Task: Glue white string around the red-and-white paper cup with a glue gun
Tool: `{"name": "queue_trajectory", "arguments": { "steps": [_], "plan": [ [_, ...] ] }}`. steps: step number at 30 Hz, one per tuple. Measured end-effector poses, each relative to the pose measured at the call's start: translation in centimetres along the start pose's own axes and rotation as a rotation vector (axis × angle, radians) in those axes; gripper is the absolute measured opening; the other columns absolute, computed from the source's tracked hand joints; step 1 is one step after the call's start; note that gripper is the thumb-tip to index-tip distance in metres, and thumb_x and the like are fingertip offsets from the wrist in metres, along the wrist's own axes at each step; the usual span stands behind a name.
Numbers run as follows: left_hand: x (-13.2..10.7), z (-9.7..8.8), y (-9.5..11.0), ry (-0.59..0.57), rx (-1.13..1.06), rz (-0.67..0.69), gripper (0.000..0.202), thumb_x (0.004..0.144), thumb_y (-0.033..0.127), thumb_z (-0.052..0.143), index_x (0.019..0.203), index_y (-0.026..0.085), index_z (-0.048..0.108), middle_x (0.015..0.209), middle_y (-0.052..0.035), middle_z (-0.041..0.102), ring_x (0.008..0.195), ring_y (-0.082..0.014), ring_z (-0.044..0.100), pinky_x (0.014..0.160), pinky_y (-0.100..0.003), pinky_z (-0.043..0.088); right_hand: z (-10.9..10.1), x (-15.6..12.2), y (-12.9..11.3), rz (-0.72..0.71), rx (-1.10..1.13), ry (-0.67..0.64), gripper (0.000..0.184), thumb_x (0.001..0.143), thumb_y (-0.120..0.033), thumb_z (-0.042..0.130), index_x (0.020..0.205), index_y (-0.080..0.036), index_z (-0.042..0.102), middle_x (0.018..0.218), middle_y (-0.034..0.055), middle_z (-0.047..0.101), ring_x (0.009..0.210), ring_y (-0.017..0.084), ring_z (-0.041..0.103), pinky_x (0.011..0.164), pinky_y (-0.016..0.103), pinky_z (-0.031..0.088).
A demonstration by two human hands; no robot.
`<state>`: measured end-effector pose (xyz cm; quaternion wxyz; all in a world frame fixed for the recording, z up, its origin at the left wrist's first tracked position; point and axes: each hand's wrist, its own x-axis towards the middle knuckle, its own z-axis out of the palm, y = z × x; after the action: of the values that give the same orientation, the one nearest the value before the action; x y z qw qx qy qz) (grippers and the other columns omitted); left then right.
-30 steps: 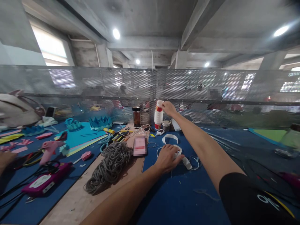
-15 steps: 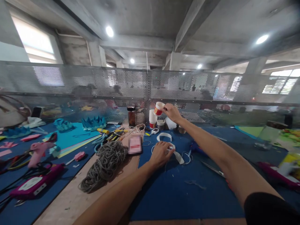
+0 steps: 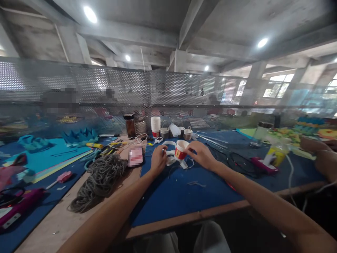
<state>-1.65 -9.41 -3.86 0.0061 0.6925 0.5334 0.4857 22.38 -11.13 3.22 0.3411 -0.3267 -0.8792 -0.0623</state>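
Note:
My right hand (image 3: 201, 155) pinches a white paper cup with a red and yellow band (image 3: 181, 150) by its side, holding it just above the blue mat (image 3: 184, 193). My left hand (image 3: 158, 161) is curled next to the cup, its fingers closed on white strips (image 3: 170, 159) lying there. The stack of the same cups (image 3: 155, 126) stands farther back by the mesh screen.
A coil of grey cord (image 3: 98, 175) and a blurred small box (image 3: 136, 156) lie left of my hands. A brown jar (image 3: 130, 125) and small pots (image 3: 187, 134) stand at the back. Another person's hand (image 3: 314, 146) rests at the right. A pink tool (image 3: 263, 165) and cables lie right.
My right hand lifted one cup off the stack and brought it down to the white strips by my left hand. The view has turned to the right.

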Motion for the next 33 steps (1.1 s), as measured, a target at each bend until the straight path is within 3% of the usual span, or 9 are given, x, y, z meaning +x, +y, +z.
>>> {"name": "queue_trajectory", "arguments": {
  "steps": [4,8,15,24,27,30,33],
  "plan": [
    [0.1,0.3,-0.2,0.004,-0.021,-0.004,0.019,0.094,0.016,0.043,0.101,0.020,0.061,0.104,-0.0078,0.068,0.101,-0.0240,0.060,0.092,-0.039,0.047,0.3,-3.3,-1.5,-0.065,0.067,-0.111,0.033,0.100,-0.046,0.049,0.089,-0.020,0.065,0.090,0.0066,0.067,0.087,0.019,0.058,0.078,0.030,0.042],
    [0.2,0.5,-0.1,0.002,-0.026,-0.007,0.017,0.095,0.020,0.046,0.101,0.020,0.062,0.104,-0.0083,0.069,0.100,-0.0246,0.061,0.092,-0.039,0.047,1.4,-4.0,-1.4,-0.133,0.007,-0.138,0.029,0.099,-0.043,0.051,0.090,-0.019,0.065,0.092,0.0068,0.067,0.089,0.019,0.056,0.078,0.031,0.041],
    [0.2,0.2,-0.1,0.001,-0.016,0.019,0.017,0.095,0.022,0.047,0.103,0.019,0.062,0.104,-0.0093,0.069,0.100,-0.0252,0.061,0.092,-0.041,0.047,2.7,-1.7,0.6,-0.105,-0.291,-0.070,0.028,0.099,-0.039,0.053,0.085,-0.017,0.064,0.092,0.0083,0.066,0.086,0.020,0.053,0.074,0.033,0.034],
    [0.0,-0.1,0.5,-0.012,-0.009,0.075,0.020,0.098,0.028,0.045,0.105,0.019,0.061,0.107,-0.0096,0.068,0.103,-0.0250,0.060,0.094,-0.040,0.046,3.8,-2.9,0.9,0.001,-0.174,0.120,0.023,0.098,-0.037,0.055,0.088,-0.019,0.065,0.091,0.0065,0.068,0.089,0.020,0.056,0.077,0.033,0.037],
    [-0.2,-0.2,1.0,-0.085,-0.014,0.119,0.023,0.096,0.037,0.051,0.107,0.020,0.062,0.108,-0.0081,0.068,0.105,-0.0247,0.060,0.095,-0.039,0.046,3.4,-3.1,1.1,0.032,-0.175,0.198,0.023,0.099,-0.037,0.054,0.087,-0.019,0.064,0.090,0.0069,0.067,0.090,0.021,0.057,0.080,0.034,0.038],
    [-0.6,-0.1,1.5,-0.254,0.054,0.234,0.036,0.089,0.048,0.061,0.112,0.021,0.063,0.113,-0.0085,0.068,0.110,-0.0271,0.059,0.098,-0.041,0.045,2.9,-3.1,1.2,0.057,-0.199,0.251,0.023,0.099,-0.037,0.054,0.087,-0.019,0.063,0.090,0.0071,0.067,0.091,0.022,0.056,0.082,0.035,0.038],
    [-0.8,0.5,1.4,-0.360,0.190,0.280,0.047,0.082,0.047,0.069,0.121,0.022,0.062,0.119,-0.0102,0.067,0.115,-0.0301,0.057,0.098,-0.043,0.044,2.7,-3.1,1.4,0.048,-0.225,0.255,0.022,0.098,-0.037,0.054,0.088,-0.019,0.063,0.090,0.0074,0.067,0.091,0.023,0.056,0.082,0.036,0.038]
  ]
}}
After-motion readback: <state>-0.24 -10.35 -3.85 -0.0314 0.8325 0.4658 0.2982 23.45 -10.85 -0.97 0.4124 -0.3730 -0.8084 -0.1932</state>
